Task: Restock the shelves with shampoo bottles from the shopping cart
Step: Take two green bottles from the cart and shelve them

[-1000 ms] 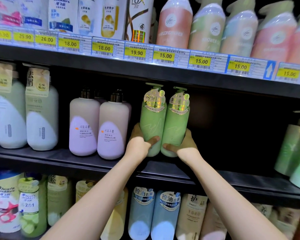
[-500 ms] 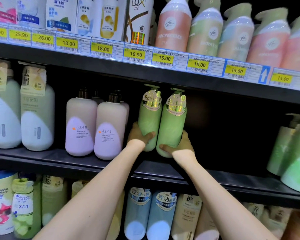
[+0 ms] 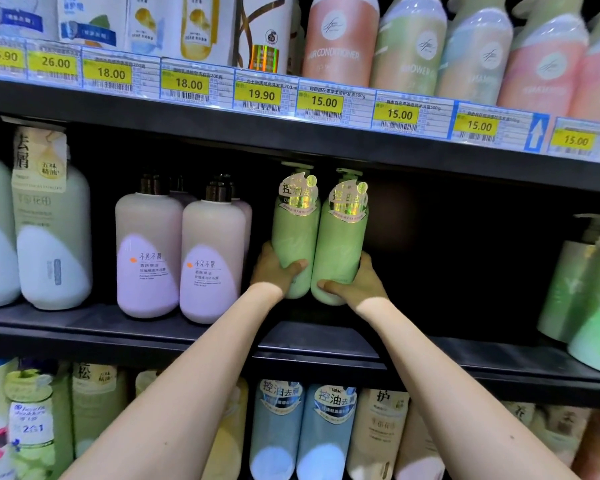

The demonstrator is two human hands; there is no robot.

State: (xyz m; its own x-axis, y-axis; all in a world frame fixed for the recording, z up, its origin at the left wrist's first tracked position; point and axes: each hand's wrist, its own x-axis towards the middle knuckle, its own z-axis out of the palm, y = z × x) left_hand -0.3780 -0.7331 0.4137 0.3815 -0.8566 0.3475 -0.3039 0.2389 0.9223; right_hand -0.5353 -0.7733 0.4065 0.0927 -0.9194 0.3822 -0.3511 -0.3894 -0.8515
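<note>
Two green pump shampoo bottles with shiny foil neck tags stand upright side by side inside the middle shelf (image 3: 326, 341). My left hand (image 3: 274, 271) grips the lower part of the left green bottle (image 3: 293, 233), thumb across its front. My right hand (image 3: 357, 284) grips the base of the right green bottle (image 3: 342, 244) the same way. Whether the bottles rest on the shelf board is hidden by my hands. The shopping cart is out of view.
Two pink-lilac bottles (image 3: 208, 261) stand just left of my left hand. Dark open shelf space lies right of the green bottles, up to green bottles (image 3: 586, 292) at the far right. The upper shelf edge with price tags (image 3: 323, 102) hangs close above the pumps.
Both hands have pushed the two green bottles a little deeper into the middle shelf. The view has drifted slightly to the right.
</note>
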